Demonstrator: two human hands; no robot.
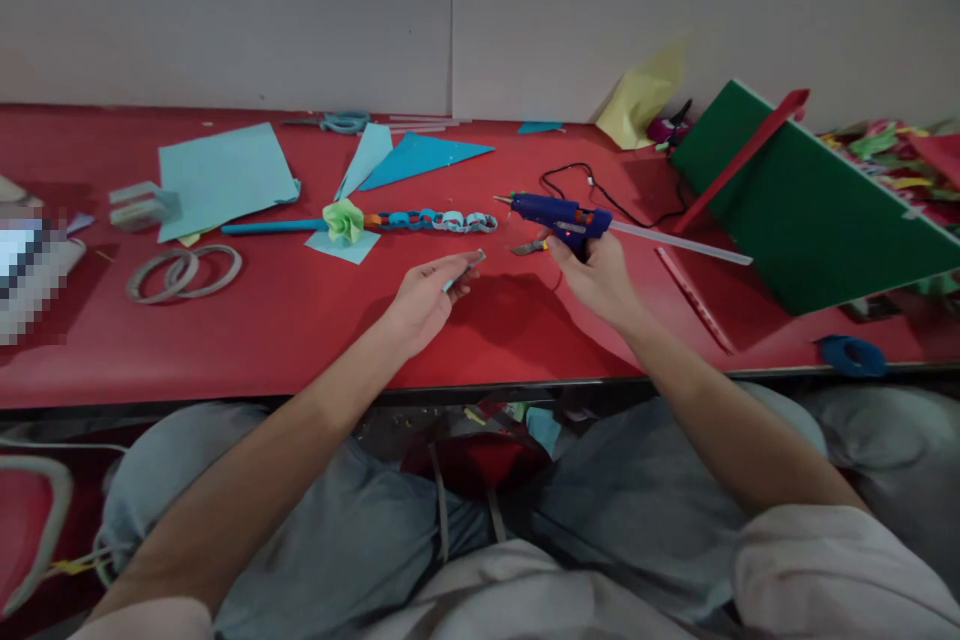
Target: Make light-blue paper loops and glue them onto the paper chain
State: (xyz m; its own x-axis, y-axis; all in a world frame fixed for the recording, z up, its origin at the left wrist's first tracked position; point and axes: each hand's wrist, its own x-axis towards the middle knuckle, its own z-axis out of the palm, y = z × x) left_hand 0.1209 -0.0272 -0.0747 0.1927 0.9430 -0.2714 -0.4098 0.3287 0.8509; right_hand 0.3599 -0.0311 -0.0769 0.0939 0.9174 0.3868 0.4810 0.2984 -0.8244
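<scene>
So a blue plastic hot glue gun (559, 214) is gripped in the right hand (596, 275), fingers wrapped tight round the handle, nozzle pointed left and a long clear glue stick (686, 245) poking out the back. A black cord (600, 192) is trailed off behind it across the red surface (300, 320). It's held just above that surface, roughly in the middle.

A small pale blue strip of paper (463, 273) is pinched between the thumb and fingertips of the left hand (427, 300), so that hand is closed on it too, just left of the glue gun's nozzle and a bit nearer the edge.

Just behind the left hand, a chain of blue paper loops (435, 219) is laid out, joined to a light green paper flower (343, 219) and a teal rolled paper stick (270, 227). Further left, two grey tape rings (184, 272) are lying overlapped, with a light blue paper sheet (225, 175) behind them. A teal paper triangle (420, 157) and blue-handled scissors (341, 123) are seen near the wall.

Off to the right, a big green board (810, 210) is propped tilted, with a red strip (742, 160) lying across it. A crumpled yellow paper (637, 100) is tucked behind.
</scene>
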